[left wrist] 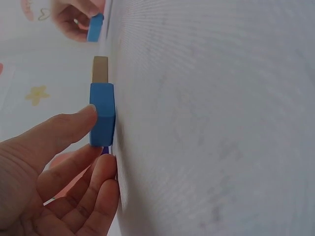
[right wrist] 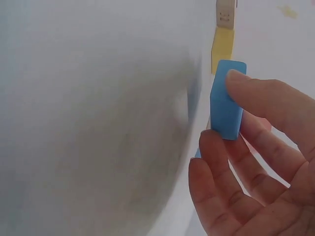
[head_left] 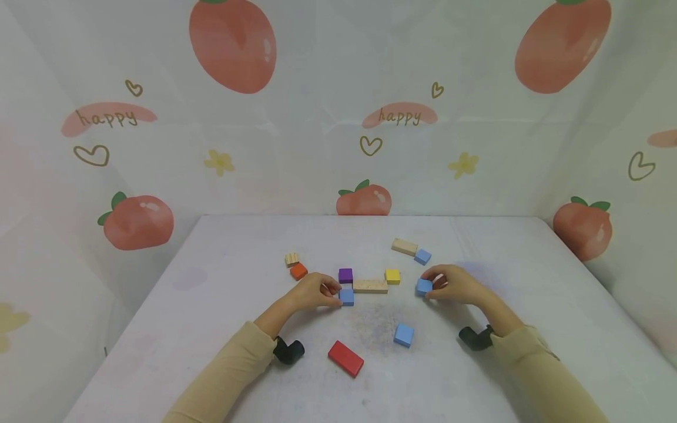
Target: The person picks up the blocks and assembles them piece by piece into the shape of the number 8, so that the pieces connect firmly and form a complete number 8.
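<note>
My left hand (head_left: 312, 292) pinches a blue block (head_left: 347, 297) between thumb and fingers, down at the tabletop. This block lies by the left end of a plain wooden block (head_left: 370, 286), in front of a purple block (head_left: 345, 275). At the wooden block's right end sits a yellow block (head_left: 392, 277). To the right of that, my right hand (head_left: 455, 285) grips another blue block (head_left: 424, 287) with the thumb on one face and fingertips on the opposite side. In the right wrist view this blue block (right wrist: 227, 101) overlaps the yellow block, with a shadow on the table beside it.
A red block (head_left: 346, 359) and a loose blue block (head_left: 404, 335) lie nearer the front. Behind on the left are an orange block (head_left: 298, 271) and a ridged wooden piece (head_left: 292, 259). A wooden block (head_left: 404, 246) and a blue block (head_left: 422, 257) lie at back right.
</note>
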`<move>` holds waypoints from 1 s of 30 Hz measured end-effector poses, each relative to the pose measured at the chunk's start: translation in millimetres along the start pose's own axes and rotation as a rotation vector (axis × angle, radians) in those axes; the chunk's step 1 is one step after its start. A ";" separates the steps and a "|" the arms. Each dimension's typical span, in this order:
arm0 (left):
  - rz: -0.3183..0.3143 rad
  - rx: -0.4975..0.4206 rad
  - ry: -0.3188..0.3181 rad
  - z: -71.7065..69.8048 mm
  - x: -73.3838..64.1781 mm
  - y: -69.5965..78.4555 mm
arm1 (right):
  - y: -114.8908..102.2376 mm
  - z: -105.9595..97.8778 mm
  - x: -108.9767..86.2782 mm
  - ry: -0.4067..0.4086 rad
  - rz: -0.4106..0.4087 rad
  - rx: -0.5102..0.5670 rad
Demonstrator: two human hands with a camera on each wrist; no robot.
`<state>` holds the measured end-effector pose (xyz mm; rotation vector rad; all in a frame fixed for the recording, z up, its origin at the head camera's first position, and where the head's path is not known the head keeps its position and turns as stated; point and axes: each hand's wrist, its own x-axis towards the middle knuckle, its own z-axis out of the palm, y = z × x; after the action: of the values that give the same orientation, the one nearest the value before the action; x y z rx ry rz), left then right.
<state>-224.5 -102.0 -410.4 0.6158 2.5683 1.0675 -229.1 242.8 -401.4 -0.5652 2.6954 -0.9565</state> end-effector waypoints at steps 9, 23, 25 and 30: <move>0.002 0.000 0.006 -0.5 -0.8 -0.6 | -10.1 6.6 8.7 -0.028 -0.121 0.010; 0.002 0.006 0.002 -0.1 0.7 -0.7 | -17.2 17.6 15.0 -0.066 -0.178 0.004; 0.000 0.006 0.003 0.0 0.5 -0.6 | -17.4 19.2 15.3 -0.067 -0.188 0.012; -0.010 0.004 0.003 1.0 0.8 -1.0 | -19.6 22.0 16.0 -0.079 -0.185 0.017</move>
<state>-225.1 -101.6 -411.8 0.6023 2.5738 1.0608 -230.6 209.8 -406.9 -0.8423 2.5973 -0.9786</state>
